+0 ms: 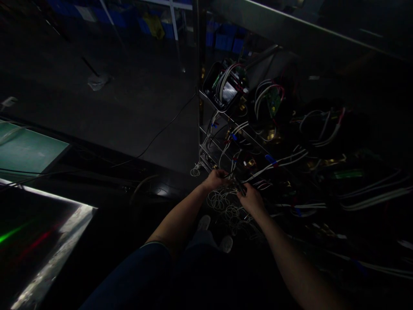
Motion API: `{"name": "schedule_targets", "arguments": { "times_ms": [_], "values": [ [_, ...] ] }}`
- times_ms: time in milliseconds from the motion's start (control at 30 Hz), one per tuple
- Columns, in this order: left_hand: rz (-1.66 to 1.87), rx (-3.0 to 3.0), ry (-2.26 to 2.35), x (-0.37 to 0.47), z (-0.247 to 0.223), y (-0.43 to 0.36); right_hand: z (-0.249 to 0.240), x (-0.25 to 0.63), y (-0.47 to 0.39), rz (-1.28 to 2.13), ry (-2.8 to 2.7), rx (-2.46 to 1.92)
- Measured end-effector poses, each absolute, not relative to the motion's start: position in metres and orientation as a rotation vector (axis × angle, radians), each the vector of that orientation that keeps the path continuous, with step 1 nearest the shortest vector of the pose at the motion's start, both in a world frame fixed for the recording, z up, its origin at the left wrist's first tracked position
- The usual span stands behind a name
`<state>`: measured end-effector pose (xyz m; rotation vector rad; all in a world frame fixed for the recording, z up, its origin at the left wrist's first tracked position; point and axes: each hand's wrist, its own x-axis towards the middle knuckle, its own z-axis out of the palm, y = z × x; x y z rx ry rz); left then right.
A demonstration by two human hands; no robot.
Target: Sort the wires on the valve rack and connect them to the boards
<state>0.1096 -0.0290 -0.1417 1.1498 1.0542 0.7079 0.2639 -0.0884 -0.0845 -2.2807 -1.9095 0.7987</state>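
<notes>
My left hand (215, 180) is closed, its fingertips pinching at something small and dark among the cable ends. Close beside it, my right hand (251, 199) is closed around a dark, slender object (239, 186) whose kind is too dim to tell. White cables (258, 172) with a blue band (271, 160) run from the rack towards my fingers. Below both hands hang coiled white cables (222, 200). Just beyond, a black housing (222, 88) stands uncovered, with wires and a circuit board inside.
More open housings with wires (271, 101) and brass fittings (274, 136) fill the rack on the right. A metal post (200, 51) rises at the rack's corner. A green-topped surface (29, 148) lies at the left. Blue bins (226, 41) stand at the back. The scene is dark.
</notes>
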Motion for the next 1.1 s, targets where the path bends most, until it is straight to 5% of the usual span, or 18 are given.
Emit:
{"name": "schedule_targets", "arguments": {
  "times_ms": [467, 1100],
  "values": [
    [0.709, 1.788, 1.194, 0.106, -0.131, -0.027, -0.086, 0.266, -0.087, 0.690, -2.032, -2.317],
    [0.623, 1.740, 0.868, 0.101, -0.122, -0.012, -0.071, 0.253, -0.093, 0.286, -2.278, -2.291]
  ]
}}
